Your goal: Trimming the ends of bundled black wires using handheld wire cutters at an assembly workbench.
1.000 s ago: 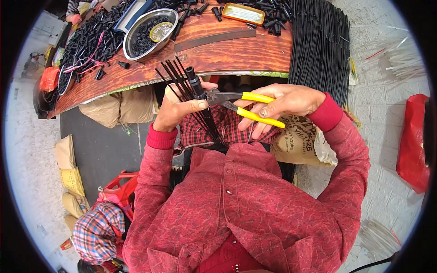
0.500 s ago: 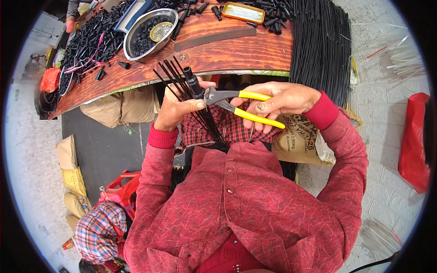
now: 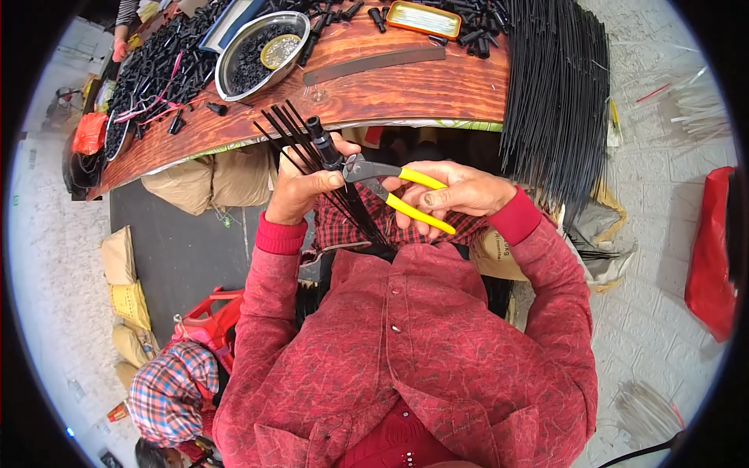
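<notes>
Left hand (image 3: 300, 195) grips a fan of thin black rods (image 3: 292, 136), steadying them. Right hand (image 3: 456, 195), at three o'clock, squeezes yellow-handled pliers (image 3: 394, 187) onto the capped rod (image 3: 324, 140)

- The single head view looks steeply down from above the person's own chest, close to both hands.
- It faces forward to the wooden worktop (image 3: 406, 86) at the far edge.
- The fisheye bends the worktop's edge; floor shows at left and right.
- There is no second view to overlap with.
</notes>
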Tool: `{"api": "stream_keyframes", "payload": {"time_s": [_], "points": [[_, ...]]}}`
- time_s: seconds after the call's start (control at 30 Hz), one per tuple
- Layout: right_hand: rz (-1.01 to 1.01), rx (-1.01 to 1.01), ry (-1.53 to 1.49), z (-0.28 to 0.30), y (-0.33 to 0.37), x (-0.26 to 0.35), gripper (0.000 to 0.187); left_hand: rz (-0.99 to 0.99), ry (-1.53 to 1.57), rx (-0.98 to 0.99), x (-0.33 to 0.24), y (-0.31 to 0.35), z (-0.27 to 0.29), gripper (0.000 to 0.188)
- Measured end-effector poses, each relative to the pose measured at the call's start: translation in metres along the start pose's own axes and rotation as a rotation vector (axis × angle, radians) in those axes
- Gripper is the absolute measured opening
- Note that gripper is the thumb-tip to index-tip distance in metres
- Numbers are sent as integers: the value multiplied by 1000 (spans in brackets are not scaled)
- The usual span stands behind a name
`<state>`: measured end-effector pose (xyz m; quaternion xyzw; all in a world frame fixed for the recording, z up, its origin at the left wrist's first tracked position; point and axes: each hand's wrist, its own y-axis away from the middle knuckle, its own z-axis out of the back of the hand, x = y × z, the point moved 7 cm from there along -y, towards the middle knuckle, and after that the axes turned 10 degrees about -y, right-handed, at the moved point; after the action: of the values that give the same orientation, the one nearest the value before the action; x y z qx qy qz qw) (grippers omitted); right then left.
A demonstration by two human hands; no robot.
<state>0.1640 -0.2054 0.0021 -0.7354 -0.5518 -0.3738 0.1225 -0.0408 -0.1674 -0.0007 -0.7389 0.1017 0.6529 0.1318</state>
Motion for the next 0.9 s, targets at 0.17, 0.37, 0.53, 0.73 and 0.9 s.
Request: {"api": "stream_keyframes", "payload": {"time_s": [0.17,0.37,0.53,0.73,0.9], "points": [[52,3,38,-1,-9,-3,70,10,10,-13,5,4,7,47],[104,10,124,-1,-11,-4,54,5,-7,-8,11,4,11,48],[49,4,76,-2,-7,-12,54,15,17,36,11,3,7,47],[-24,-19,43,-17,-3,-11,50,-3,30,22,9,0,3,49],[-49,-95,-48,-14,-6,-33,60,-1,25,122,9,-4,3,49]]}}
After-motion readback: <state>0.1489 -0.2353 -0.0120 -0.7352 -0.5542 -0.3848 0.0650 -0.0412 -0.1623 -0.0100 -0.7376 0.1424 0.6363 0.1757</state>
